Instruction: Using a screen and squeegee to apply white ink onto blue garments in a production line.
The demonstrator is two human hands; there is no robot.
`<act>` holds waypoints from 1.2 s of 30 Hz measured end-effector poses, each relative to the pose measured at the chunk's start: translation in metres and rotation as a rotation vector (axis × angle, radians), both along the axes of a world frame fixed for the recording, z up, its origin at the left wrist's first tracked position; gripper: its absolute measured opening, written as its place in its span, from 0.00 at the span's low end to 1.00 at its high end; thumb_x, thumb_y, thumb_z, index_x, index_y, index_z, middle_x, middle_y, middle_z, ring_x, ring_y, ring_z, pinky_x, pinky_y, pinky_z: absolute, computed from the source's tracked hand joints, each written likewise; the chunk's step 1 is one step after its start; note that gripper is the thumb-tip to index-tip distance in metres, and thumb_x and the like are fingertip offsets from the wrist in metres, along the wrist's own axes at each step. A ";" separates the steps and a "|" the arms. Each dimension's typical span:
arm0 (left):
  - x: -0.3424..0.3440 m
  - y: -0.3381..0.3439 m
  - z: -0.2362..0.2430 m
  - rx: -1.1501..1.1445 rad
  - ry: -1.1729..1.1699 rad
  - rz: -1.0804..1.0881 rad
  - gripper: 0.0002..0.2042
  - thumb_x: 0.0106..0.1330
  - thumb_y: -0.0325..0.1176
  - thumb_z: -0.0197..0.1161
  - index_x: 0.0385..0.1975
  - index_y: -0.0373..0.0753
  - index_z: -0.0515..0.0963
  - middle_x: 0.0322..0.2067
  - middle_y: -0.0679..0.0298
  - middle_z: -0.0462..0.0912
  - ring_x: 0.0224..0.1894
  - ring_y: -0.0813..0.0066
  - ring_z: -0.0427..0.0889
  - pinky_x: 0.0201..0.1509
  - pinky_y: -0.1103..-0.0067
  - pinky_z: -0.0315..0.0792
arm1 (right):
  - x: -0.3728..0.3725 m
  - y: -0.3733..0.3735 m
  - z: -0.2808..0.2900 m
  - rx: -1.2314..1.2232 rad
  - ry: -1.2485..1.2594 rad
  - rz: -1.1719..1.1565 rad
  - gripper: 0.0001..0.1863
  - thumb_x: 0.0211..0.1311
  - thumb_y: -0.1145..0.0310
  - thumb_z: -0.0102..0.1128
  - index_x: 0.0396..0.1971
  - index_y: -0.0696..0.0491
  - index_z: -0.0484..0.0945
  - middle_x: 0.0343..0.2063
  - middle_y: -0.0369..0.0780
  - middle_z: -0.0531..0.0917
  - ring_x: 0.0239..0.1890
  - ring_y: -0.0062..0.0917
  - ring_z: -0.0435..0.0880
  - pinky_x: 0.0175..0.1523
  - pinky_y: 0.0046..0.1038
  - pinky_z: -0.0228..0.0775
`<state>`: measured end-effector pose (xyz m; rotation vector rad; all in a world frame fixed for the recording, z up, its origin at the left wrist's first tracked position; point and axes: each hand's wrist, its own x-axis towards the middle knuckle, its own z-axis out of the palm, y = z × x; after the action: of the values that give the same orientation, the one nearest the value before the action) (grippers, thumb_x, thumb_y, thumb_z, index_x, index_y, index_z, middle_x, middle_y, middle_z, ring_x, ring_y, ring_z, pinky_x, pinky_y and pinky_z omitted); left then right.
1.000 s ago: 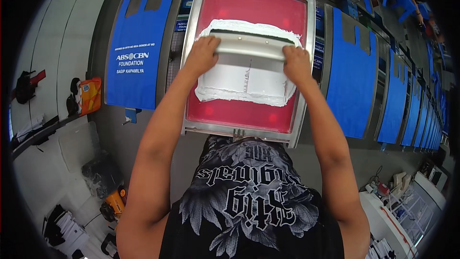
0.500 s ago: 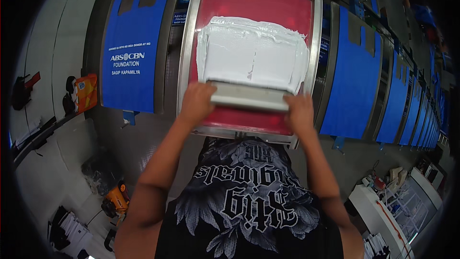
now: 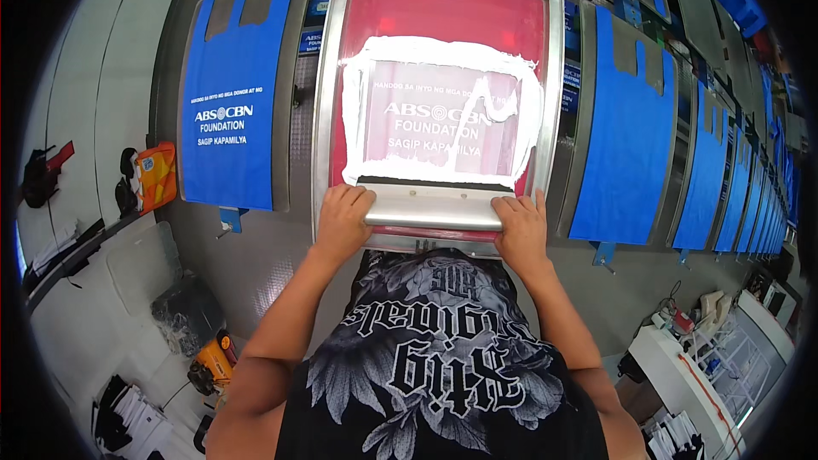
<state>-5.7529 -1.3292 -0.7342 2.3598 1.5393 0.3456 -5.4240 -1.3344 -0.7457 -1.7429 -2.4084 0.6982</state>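
A wide metal-handled squeegee (image 3: pixel 434 209) lies crosswise near the close end of a screen-printing frame (image 3: pixel 327 119). My left hand (image 3: pixel 343 220) is closed round its left end, and my right hand (image 3: pixel 521 226) grips its right end. Beyond the squeegee, thick white ink (image 3: pixel 443 51) forms a ragged border on the red screen (image 3: pixel 443 4). Inside that border the mesh is mostly scraped thin, so pale lettering shows through. A loose streak of ink remains at the upper right of this area. The squeegee's blade edge is largely hidden under its handle.
Blue fabric pieces (image 3: pixel 230 77) with white print lie on a board at left. At right, more blue pieces (image 3: pixel 622 136) lie on a row of boards. An orange pack (image 3: pixel 156 175) is at far left; a white bench (image 3: pixel 677 375) stands lower right.
Both hands have drawn the squeegee toward me, to the close end of the frame. The solid white ink layer has thinned, and lettering now shows through the mesh.
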 end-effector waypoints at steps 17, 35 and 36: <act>-0.002 0.006 0.001 -0.085 -0.020 0.021 0.18 0.37 0.22 0.66 0.34 0.37 0.79 0.32 0.56 0.80 0.39 0.56 0.76 0.47 0.65 0.67 | -0.007 -0.006 0.008 0.016 -0.017 -0.061 0.23 0.35 0.80 0.58 0.38 0.49 0.80 0.33 0.37 0.82 0.41 0.33 0.77 0.66 0.55 0.44; 0.019 0.124 0.062 0.390 -0.104 0.267 0.21 0.55 0.44 0.67 0.43 0.36 0.76 0.42 0.54 0.78 0.46 0.56 0.76 0.49 0.66 0.70 | 0.017 0.260 0.065 -0.114 0.017 0.069 0.25 0.38 0.74 0.54 0.43 0.48 0.81 0.34 0.49 0.83 0.39 0.43 0.81 0.47 0.35 0.73; 0.020 0.087 0.049 0.208 -0.137 0.307 0.19 0.56 0.42 0.67 0.42 0.35 0.76 0.39 0.53 0.79 0.43 0.58 0.78 0.46 0.68 0.71 | 0.020 0.265 0.060 -0.110 0.014 0.070 0.25 0.38 0.74 0.54 0.43 0.48 0.81 0.34 0.49 0.83 0.39 0.43 0.81 0.47 0.35 0.73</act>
<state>-5.7333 -1.2426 -0.6852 2.1866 1.8777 0.7541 -5.4036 -1.0694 -0.6860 -1.6932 -2.4760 0.8635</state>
